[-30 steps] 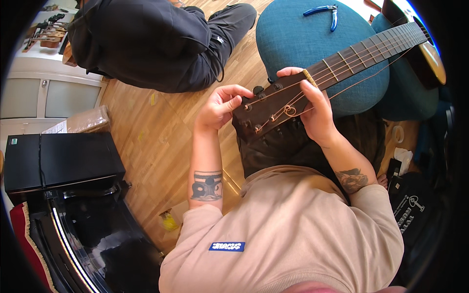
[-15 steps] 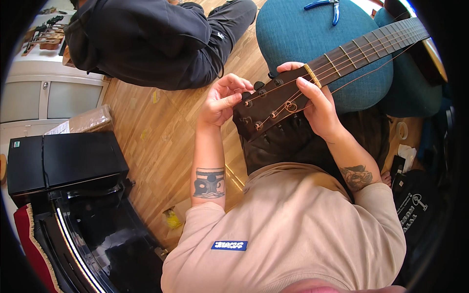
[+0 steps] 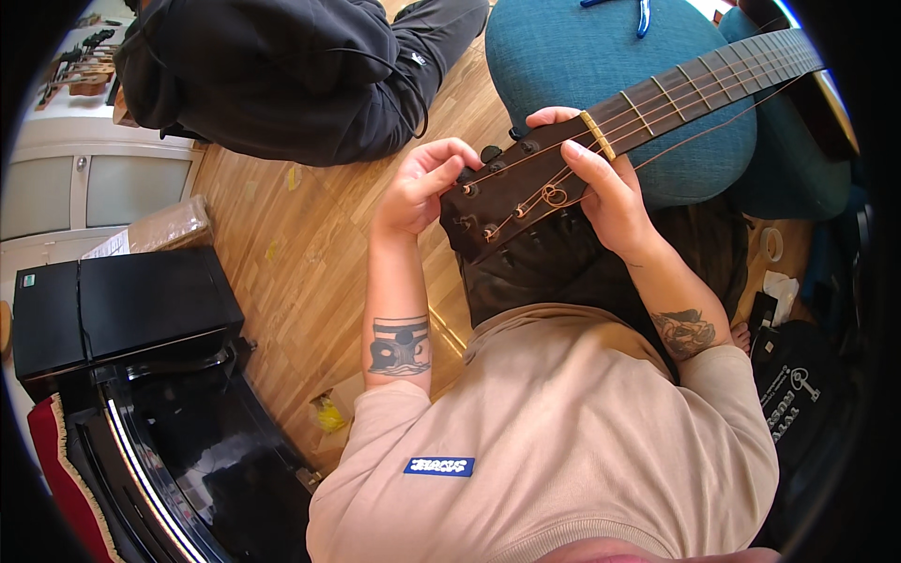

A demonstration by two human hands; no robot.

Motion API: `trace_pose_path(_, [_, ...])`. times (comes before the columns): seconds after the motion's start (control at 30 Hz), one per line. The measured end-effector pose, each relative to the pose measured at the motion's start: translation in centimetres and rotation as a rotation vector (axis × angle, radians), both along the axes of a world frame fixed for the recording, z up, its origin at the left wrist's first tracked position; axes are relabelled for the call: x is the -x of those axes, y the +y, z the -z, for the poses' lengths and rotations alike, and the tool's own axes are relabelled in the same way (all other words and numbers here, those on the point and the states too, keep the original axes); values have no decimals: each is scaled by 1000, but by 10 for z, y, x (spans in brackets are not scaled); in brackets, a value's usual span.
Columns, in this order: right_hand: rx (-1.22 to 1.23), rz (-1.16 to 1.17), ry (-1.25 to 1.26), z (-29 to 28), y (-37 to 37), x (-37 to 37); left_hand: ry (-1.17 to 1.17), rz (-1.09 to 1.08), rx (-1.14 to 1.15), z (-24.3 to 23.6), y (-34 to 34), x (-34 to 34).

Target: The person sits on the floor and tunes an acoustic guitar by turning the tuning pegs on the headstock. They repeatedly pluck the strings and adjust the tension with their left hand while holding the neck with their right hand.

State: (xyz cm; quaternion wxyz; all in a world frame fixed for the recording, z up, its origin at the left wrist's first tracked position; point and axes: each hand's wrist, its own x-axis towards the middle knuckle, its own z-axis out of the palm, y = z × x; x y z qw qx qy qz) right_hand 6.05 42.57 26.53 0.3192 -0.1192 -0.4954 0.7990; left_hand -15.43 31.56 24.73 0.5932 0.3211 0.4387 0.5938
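Note:
A guitar lies slanted in front of me, its dark headstock (image 3: 481, 214) toward the left and its fretted neck (image 3: 671, 101) running up to the right. My left hand (image 3: 419, 186) is closed at the headstock's left edge, thumb and fingers pinching a dark tuning peg (image 3: 465, 175). Wrapped around the headstock beside the pale nut (image 3: 597, 134) is my right hand (image 3: 612, 195), its thumb on top over the strings. A copper-coloured string is coiled in a small loop (image 3: 554, 195) near the posts. One string hangs loose below the neck.
Beyond the neck stands a blue upholstered stool (image 3: 554, 70), with blue-handled pliers (image 3: 644, 17) on it. A person in dark clothes (image 3: 272, 80) sits at the far left. A glossy black piano (image 3: 131, 305) is at the left; a black bag (image 3: 807, 413) lies right.
The headstock and both hands have shifted slightly left and up in the view. My left fingers have curled in closer around the tuning peg.

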Motion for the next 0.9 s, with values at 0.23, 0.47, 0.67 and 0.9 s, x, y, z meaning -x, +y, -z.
trace_pose_path(0.23, [13,46,9,-3,-4,3,-22,101,20,17,3,16])
trace_pose_path(0.47, [-3,7,3,2,1,1,-61,-148,-192,7,2,-4])
trace_pose_path(0.67, [5,1,20,0,-2,2,-29,9,-128,18,-1,11])
trace_pose_path(0.9, [-33,29,12,2,-1,2,-81,73,-28,7,11,5])
